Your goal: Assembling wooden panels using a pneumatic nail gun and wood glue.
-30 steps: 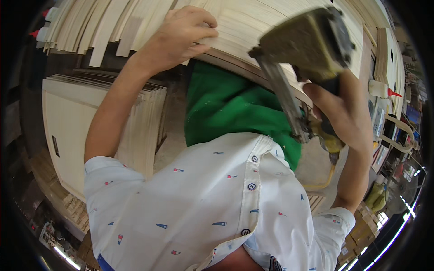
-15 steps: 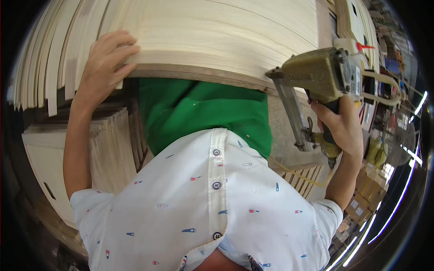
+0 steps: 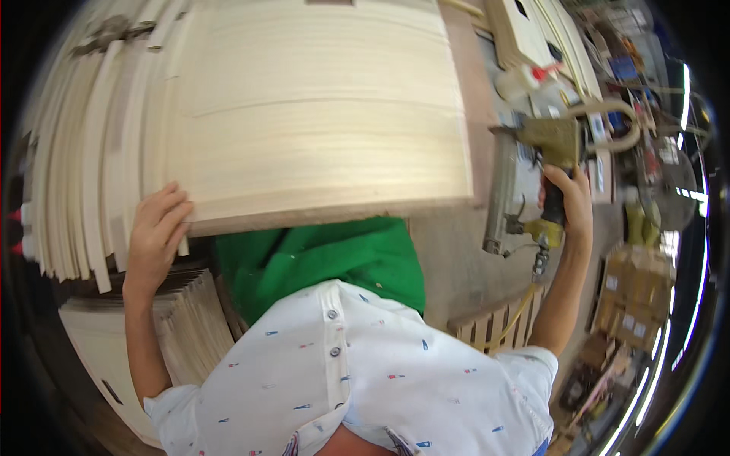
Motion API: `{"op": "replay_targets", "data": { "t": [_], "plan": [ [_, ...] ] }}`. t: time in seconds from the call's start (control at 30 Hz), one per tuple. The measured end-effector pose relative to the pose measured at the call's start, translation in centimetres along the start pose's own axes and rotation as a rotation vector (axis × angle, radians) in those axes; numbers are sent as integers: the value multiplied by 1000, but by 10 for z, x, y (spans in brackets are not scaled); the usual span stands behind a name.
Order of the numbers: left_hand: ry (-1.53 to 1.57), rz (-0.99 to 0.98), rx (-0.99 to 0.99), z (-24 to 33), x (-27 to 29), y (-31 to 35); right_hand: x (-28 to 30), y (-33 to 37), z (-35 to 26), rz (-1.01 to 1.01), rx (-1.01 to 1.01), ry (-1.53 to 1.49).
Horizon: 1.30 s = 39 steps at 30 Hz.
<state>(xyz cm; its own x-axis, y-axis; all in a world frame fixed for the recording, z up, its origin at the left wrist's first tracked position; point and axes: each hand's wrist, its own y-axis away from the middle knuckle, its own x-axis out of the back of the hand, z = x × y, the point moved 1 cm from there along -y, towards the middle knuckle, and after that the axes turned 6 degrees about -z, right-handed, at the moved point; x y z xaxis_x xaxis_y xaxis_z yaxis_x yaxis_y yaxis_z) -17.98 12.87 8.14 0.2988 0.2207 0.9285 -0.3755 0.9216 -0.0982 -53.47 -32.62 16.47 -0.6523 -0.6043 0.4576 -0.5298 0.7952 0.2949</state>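
Drawn outward since a second ago, one olive metal nail gun [image 3: 559, 140] with a black grip has gone from over the pale wooden panel [image 3: 327, 144] to just past its right edge. At far left, two white bottles [image 3: 28, 245] with red tips show in part, contents unseen. Beside them lie many long, pale wood strips [image 3: 87, 159], too overlapped for a sure count. Below these, a stack of thin, pale boards [image 3: 114, 342] leans on edge, likewise uncountable. One bare left hand [image 3: 156, 235] touches the panel's near left corner, fingers close together; whether it grips cannot be told. That single panel lies flat before the person, over a brown board [image 3: 475, 91] showing along its right edge. Next comes one white plastic bottle [image 3: 517, 82] with a red nozzle, near the gun, its contents also unseen. One bare right hand [image 3: 576, 201] is wrapped round the gun's grip, well apart from the left, with one yellow hose [image 3: 519, 313] below. Farther right, at least two brown cardboard boxes [image 3: 635, 277] are stacked; what they hold cannot be seen.
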Motion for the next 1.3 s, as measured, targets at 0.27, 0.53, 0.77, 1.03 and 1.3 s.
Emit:
{"op": "replay_targets", "data": {
  "t": [0.27, 0.53, 0.77, 1.03, 1.3],
  "plan": [
    [29, 131, 134, -40, 24, -44, 52, -83, 92, -32, -70, -284],
    [-243, 404, 240, -145, 33, -171, 42, -100, 116, 22, -52, -220],
    [-435, 157, 705, -193, 21, -253, 31, -82, 115, 208, 48, 223],
    [-69, 312, 733, -179, 39, -242, 22, -64, 84, 390, 309, 505],
    [890, 524, 504, -34, 8, -157, -155, -50, -47, -178, 610, 46]
  ]
}}
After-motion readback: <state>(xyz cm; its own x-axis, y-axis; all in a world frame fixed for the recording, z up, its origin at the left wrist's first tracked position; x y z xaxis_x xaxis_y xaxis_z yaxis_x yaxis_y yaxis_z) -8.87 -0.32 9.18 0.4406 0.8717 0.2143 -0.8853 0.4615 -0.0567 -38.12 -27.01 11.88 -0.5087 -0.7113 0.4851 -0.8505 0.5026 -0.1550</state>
